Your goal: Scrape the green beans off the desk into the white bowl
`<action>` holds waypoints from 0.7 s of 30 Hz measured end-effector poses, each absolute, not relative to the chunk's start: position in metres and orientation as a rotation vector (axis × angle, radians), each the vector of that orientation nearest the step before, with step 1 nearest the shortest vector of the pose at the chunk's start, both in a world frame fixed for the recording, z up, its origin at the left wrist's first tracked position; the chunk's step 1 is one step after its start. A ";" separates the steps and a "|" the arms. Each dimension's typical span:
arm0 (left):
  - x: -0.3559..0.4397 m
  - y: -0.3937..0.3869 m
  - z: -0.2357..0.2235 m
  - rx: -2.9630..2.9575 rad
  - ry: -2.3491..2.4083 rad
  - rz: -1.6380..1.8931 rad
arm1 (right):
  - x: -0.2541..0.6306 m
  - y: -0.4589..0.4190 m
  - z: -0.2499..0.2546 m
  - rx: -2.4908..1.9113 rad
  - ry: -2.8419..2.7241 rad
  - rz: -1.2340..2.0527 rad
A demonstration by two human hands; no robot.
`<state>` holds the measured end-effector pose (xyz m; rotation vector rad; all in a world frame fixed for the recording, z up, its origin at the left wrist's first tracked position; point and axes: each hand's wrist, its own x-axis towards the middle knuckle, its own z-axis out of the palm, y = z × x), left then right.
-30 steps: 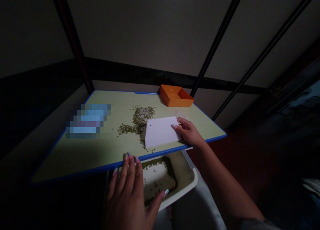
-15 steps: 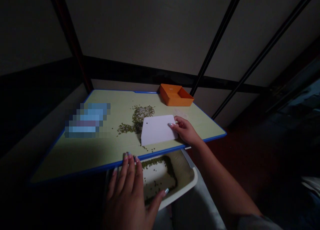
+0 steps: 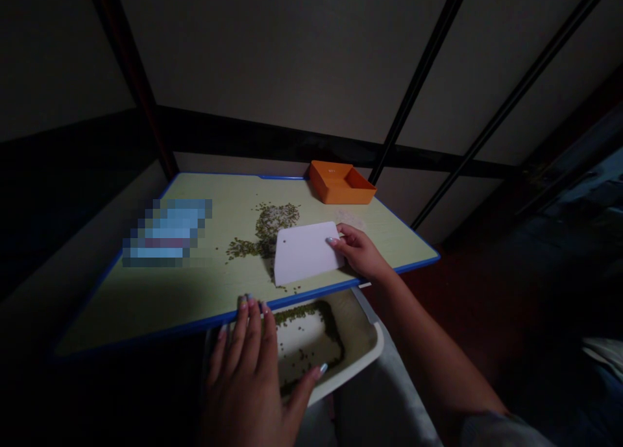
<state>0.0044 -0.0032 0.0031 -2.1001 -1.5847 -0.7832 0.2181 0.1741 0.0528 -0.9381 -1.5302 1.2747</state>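
Observation:
My right hand [image 3: 357, 251] pinches the right end of a white flat scraper [image 3: 307, 252], which has a small hole near its upper left corner. The scraper stands tilted on the table [image 3: 195, 298], its left side against scattered small green beans or seeds [image 3: 272, 220]. A few of them lie by its lower edge. Below the table's front edge is a white tub [image 3: 357, 362], with more green bits on its floor and along its sides. My left hand [image 3: 253, 369] is spread over the tub's left part, fingertips touching the blue table edge; nothing is held in it.
An orange open box [image 3: 343, 186] stands at the table's back right corner. A pale patch of fine bits [image 3: 349, 220] lies in front of it. At the table's left is a blurred-out blue item [image 3: 170, 233]. A panelled wall [image 3: 272, 58] rises behind.
Hardly anything differs. The scraper's lower left corner has dipped very slightly toward the front edge, and the view has shifted a little. My left hand stays at the table edge.

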 end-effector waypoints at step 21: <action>0.007 -0.003 0.005 -2.090 -1.598 -0.796 | 0.222 0.173 0.053 -0.983 -1.508 1.190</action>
